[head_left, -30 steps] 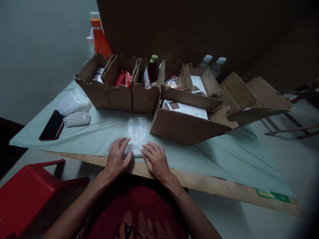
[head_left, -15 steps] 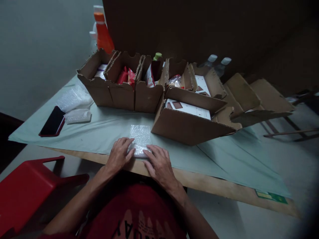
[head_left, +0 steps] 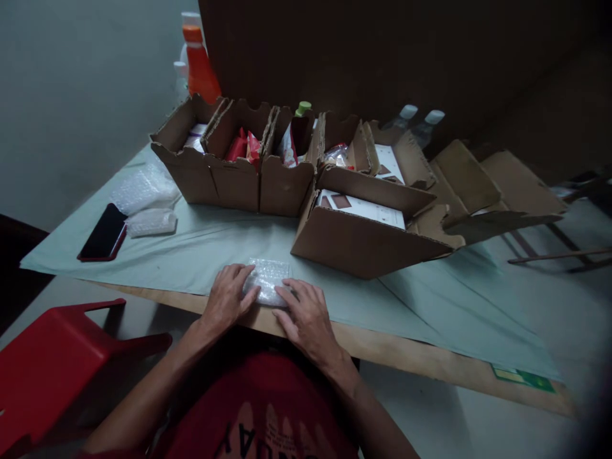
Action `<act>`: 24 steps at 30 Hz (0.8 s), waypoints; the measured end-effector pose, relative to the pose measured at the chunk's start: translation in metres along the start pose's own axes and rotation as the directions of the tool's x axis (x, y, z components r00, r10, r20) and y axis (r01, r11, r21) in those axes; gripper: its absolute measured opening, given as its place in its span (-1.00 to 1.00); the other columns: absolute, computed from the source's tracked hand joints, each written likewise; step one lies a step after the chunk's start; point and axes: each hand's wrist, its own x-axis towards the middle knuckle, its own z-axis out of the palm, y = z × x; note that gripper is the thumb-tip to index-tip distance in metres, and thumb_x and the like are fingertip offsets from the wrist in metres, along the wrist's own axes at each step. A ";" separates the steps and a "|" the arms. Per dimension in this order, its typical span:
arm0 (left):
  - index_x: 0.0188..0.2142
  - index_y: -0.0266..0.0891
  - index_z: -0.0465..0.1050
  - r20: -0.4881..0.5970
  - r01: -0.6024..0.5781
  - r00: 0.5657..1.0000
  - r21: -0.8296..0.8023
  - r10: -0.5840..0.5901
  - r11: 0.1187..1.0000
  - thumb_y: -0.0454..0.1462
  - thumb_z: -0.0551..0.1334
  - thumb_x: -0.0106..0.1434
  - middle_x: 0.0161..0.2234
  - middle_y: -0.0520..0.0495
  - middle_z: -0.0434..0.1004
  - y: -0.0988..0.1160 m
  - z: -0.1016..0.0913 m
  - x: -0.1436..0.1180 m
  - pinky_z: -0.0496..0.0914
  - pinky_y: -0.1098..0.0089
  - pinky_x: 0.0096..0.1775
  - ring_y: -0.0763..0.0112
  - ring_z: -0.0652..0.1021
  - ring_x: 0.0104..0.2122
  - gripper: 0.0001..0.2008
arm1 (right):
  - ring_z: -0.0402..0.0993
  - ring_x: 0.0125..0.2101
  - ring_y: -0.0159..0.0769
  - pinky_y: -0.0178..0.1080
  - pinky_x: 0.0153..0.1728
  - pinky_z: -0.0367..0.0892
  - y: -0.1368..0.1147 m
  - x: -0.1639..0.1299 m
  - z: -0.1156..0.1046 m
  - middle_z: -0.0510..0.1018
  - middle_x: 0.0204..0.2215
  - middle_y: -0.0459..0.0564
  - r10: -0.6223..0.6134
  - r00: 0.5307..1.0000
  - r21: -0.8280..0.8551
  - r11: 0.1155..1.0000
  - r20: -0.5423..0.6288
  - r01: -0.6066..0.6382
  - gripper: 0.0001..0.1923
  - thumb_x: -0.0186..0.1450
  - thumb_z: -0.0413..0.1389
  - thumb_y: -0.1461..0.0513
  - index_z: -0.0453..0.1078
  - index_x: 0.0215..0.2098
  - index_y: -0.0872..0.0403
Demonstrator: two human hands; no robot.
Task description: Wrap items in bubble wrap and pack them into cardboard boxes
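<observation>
A small piece of clear bubble wrap [head_left: 268, 278] lies folded flat at the table's front edge. It looks layered; whether anything is inside cannot be made out. My left hand [head_left: 229, 296] holds its left side, with thumb and bent fingers at the edge. Across from it, my right hand [head_left: 305, 312] grips the right side, fingertips on top and thumb near the front edge. Both wrists rest close to my body, in front of the red shirt.
Several cardboard bins [head_left: 234, 185] with packets and boxes line the table's back. One bin [head_left: 368, 242] juts forward on the right. At left are a phone [head_left: 102, 233] and more bubble wrap [head_left: 143, 190]. A red stool [head_left: 62, 357] stands lower left.
The bubble wrap's far end has come nearer to me, so the visible piece is shorter. Both hands stay at its sides, almost in the same place.
</observation>
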 end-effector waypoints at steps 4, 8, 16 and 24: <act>0.07 -0.27 0.46 -0.073 0.149 0.984 -0.138 -0.160 0.979 -0.14 0.21 0.33 -0.08 -0.26 0.50 0.002 -0.003 0.002 0.47 0.09 -0.08 0.09 0.52 -0.10 -0.62 | 0.42 0.06 -0.03 0.02 0.09 0.26 0.008 0.016 0.009 0.58 0.05 0.13 -0.008 0.998 0.025 1.000 0.058 0.007 -0.67 0.35 0.20 0.28 0.45 0.08 0.06; 0.19 -0.24 0.33 -0.003 0.416 0.860 -0.575 -0.510 0.704 -0.04 0.28 0.24 -0.01 -0.23 0.49 0.015 -0.016 -0.015 0.50 0.24 -0.15 0.20 0.56 -0.10 -0.41 | 0.51 -0.05 -0.11 -0.05 0.01 0.31 0.015 0.025 0.010 0.65 -0.09 0.07 0.150 0.989 0.191 0.971 -0.010 -0.145 -0.76 0.39 0.13 0.28 0.50 0.01 0.04; 0.39 -0.28 0.03 0.417 0.585 0.747 -0.783 -0.517 0.214 -0.05 0.42 0.07 -0.34 0.04 0.48 0.043 -0.020 -0.021 0.38 0.43 -0.28 0.44 0.48 -0.40 -0.01 | 0.52 -0.16 -0.20 -0.09 0.01 0.32 -0.006 0.003 -0.003 0.65 -0.21 -0.02 0.192 0.979 0.445 0.873 0.063 -0.199 -0.82 0.37 0.16 0.24 0.54 -0.08 -0.01; 0.41 -0.18 0.01 0.475 0.574 0.804 -0.778 -0.358 0.255 -0.01 0.30 0.25 -0.31 0.02 0.47 0.061 -0.004 -0.017 0.38 0.42 -0.28 0.42 0.47 -0.37 -0.15 | 0.55 -0.09 -0.20 -0.19 -0.08 0.47 0.018 -0.038 -0.018 0.54 0.05 0.12 0.419 0.887 0.755 0.514 0.193 -0.407 -0.43 0.28 0.21 0.04 0.33 0.21 0.03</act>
